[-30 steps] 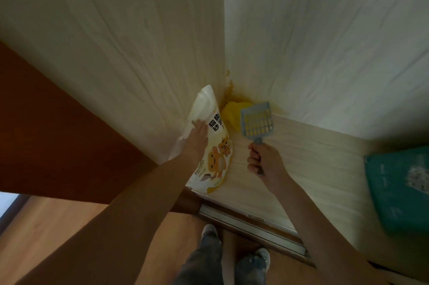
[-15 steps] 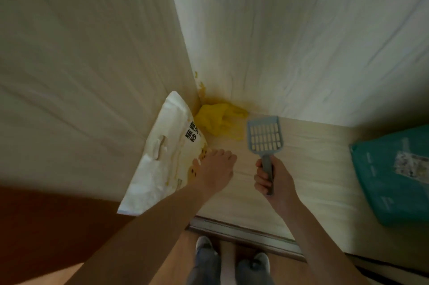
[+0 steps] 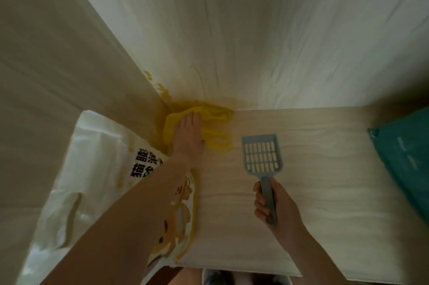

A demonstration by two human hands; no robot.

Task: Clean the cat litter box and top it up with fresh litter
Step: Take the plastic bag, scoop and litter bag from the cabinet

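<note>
One pale wood-grain cabinet shelf (image 3: 325,192) fills the view. One big glossy white litter bag with a cartoon cat (image 3: 97,180) leans against its left wall, contents hidden. One teal plastic bag (image 3: 408,161) lies far right. One crumpled yellow plastic bag (image 3: 216,120) sits in the corner, left hand (image 3: 186,136) laid on it, grip unclear. Right hand (image 3: 276,208) is wrapped round one grey slotted plastic litter scoop (image 3: 262,154).

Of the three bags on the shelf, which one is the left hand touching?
The small yellow bag in the back corner: the left hand rests on it. The white litter bag leans beside it; the teal bag lies far right.
</note>
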